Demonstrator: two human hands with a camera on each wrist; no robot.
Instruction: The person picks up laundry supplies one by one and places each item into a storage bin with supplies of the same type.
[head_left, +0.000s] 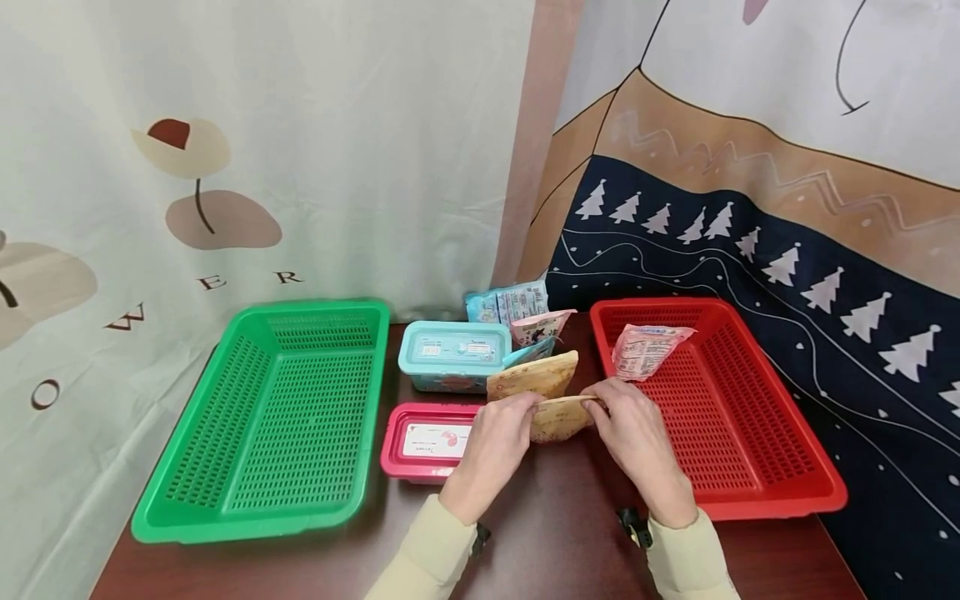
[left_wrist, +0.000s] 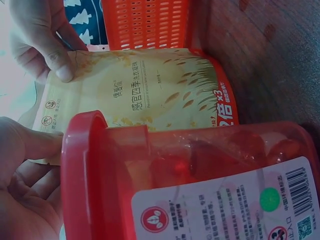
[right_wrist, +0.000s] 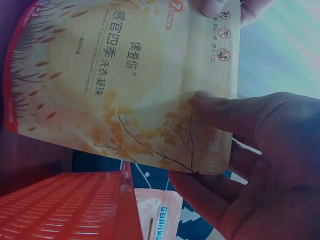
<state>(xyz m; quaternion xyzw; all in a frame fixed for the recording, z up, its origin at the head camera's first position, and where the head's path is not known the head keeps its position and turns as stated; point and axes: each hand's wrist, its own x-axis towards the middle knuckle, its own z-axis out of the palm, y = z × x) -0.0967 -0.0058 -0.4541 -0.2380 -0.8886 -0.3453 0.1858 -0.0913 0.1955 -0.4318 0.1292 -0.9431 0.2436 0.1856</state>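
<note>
A yellow laundry capsule pouch (head_left: 558,422) stands upright at the middle of the table, printed with autumn leaves and a red lower band. My left hand (head_left: 498,442) pinches one top corner between thumb and fingers. At the other top corner, my right hand (head_left: 633,437) pinches the same pouch, its thumb on the printed face in the right wrist view. Just behind it stands a second yellowish pouch (head_left: 534,377). A pink-lidded tub (head_left: 427,439) sits left of the held pouch; its see-through red body (left_wrist: 200,155) partly covers the pouch in the left wrist view.
A green basket (head_left: 367,400) stands on the left. The red basket (head_left: 780,400) on the right has a pink-and-white packet (head_left: 648,352) in it. Behind the hands are a light blue tub (head_left: 455,350), a blue packet (head_left: 506,303) and a pink packet (head_left: 542,327).
</note>
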